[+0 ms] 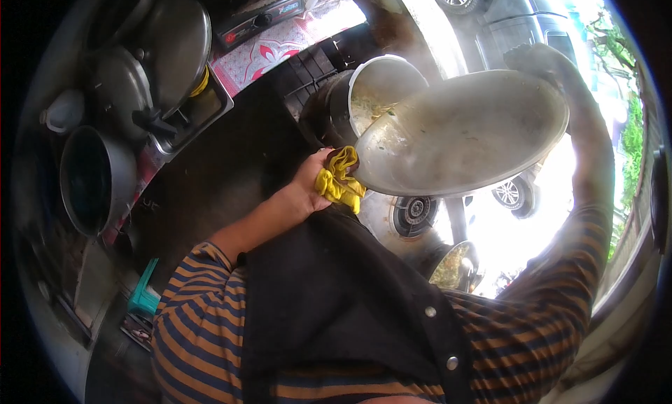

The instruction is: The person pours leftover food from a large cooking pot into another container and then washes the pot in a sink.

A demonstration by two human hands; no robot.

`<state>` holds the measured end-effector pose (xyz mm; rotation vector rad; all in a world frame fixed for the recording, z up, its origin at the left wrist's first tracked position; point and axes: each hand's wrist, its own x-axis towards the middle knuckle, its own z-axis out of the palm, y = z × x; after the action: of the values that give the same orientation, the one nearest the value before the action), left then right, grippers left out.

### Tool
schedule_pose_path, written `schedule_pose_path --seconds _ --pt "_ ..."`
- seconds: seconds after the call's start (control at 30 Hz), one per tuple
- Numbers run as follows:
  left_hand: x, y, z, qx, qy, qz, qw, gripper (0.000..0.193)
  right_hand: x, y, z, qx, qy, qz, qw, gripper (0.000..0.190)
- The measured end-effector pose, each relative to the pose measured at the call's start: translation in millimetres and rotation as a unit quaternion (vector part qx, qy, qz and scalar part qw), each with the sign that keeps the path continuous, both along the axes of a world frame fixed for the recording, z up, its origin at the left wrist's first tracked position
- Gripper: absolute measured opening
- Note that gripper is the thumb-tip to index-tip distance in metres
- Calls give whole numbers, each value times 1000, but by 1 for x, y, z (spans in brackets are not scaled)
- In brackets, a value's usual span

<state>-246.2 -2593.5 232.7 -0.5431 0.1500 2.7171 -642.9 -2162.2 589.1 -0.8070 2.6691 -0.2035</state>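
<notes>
A large metal wok (472,131) is tilted over a tall metal pot (388,70), its lower lip at the pot's mouth. Noodle-like food (367,107) shows inside the pot, and bits of food cling to the wok's wall. My left hand (312,181) grips the wok's lower left edge through a bunched yellow cloth (341,181). Raised at the far right rim, my right hand (548,60) holds the wok's upper side; a dark bunched thing, perhaps a cloth, is by its fingers. Haze blurs part of the scene.
A gas burner (415,215) lies below the wok, near a pan of food (454,265). On the left are metal lids (178,52), a deep pot (86,181) and a steel tray (223,102). Behind is a gas stove (257,15). Vehicles (504,36) stand outside.
</notes>
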Motion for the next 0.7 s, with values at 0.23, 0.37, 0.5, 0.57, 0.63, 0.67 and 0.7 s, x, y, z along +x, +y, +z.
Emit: schedule_pose_path --seconds 0.23,0.37,0.5,0.57,0.63,0.67,0.7 --pt "3 1 23 -77 14 20 997 34 31 97 -42 -46 -15 -86 995 29" --pt "12 19 37 -188 37 17 981 24 100 37 -120 -82 -32 -142 986 30" --pt "28 66 73 -316 75 -42 945 27 106 95 -150 -122 -30 -231 965 32" --pt "38 98 80 -337 89 -35 937 28 115 95 -177 -143 -33 -262 954 33" --pt "53 130 77 -333 68 -29 940 27 149 115 -202 -163 -40 -287 943 34" --pt "59 145 72 -337 51 -39 939 26 150 126 -213 -173 -44 -302 936 35" --pt "66 161 67 -342 50 -48 937 26 156 132 -229 -184 -50 -321 928 35"
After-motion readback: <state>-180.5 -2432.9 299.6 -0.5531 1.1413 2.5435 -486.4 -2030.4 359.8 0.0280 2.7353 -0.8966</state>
